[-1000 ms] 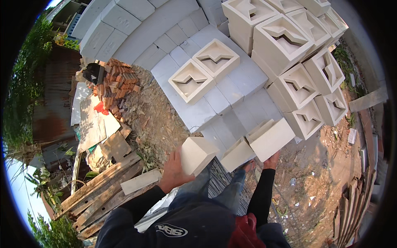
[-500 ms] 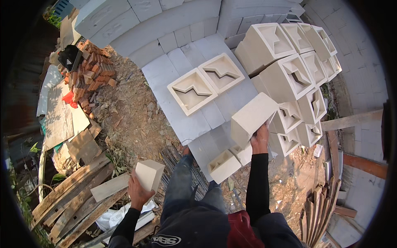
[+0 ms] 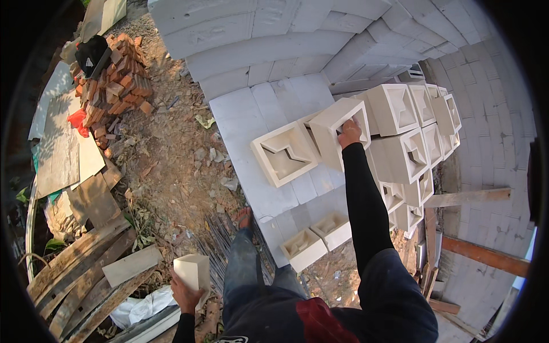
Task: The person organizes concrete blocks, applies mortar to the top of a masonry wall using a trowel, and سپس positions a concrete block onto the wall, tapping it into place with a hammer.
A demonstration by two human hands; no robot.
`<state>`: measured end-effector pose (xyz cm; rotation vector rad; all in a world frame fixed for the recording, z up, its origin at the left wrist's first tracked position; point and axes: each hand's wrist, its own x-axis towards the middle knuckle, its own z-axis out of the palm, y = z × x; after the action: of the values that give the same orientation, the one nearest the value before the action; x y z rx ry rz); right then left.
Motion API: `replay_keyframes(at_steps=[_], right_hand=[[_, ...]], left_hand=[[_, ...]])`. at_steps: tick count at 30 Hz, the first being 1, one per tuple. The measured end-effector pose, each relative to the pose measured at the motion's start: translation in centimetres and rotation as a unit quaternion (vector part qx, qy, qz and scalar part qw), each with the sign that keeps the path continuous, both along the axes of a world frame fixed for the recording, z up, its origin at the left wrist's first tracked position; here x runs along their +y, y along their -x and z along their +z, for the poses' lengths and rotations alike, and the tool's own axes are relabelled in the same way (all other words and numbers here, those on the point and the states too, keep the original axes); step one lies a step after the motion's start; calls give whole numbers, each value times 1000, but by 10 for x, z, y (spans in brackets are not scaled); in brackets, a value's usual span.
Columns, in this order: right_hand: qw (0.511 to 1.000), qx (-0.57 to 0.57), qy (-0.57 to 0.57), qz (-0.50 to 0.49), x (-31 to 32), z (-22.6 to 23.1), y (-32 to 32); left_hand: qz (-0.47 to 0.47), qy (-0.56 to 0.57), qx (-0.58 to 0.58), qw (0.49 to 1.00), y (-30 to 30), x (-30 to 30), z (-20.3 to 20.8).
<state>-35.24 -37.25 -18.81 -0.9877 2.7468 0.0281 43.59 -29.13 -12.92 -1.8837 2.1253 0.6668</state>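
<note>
Gripping a cream block (image 3: 194, 271), the left hand (image 3: 186, 294) is held low at the left, near the planks (image 3: 86, 267), with its fingers wrapped around the block's side. By the right hand (image 3: 350, 132), at the end of an outstretched arm, a vent block (image 3: 327, 131) is gripped, the fingers being hooked into its hollow face. This block is tilted over the grey platform (image 3: 239, 123), between a second vent block (image 3: 293, 162), laid with its zigzag opening upward, and the vent stack (image 3: 391, 157); whether either is touched by it cannot be told. On the platform's lower step, two pale blocks (image 3: 306, 251) are set side by side. The platform is backed by stacked grey blocks (image 3: 274, 26). At the upper left, a brick pile (image 3: 123, 86) is topped by a black cap (image 3: 92, 56), and a red bag (image 3: 79, 121) is seen beside it. Thin rods (image 3: 222, 243) are laid near a bare foot (image 3: 245, 218).
</note>
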Motion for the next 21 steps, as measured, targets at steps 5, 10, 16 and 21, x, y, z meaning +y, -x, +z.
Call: replay_keyframes(at_steps=[5,10,16,21], right_hand=[[950,166,-232,125,-43,-25,-11],[953,153,-236,114,-68,-55,-11],[945,166,-244,140,-80,-80,-6],[962,170,-159,139,-64,-60,6]], left_hand=[[64,-25,2,998,-13,-6,10],[2,-3,27,1000,-25,-22,15],[-5,-57,92,994,29,-82,52],[-52,-105,198,973,80,-139,67]])
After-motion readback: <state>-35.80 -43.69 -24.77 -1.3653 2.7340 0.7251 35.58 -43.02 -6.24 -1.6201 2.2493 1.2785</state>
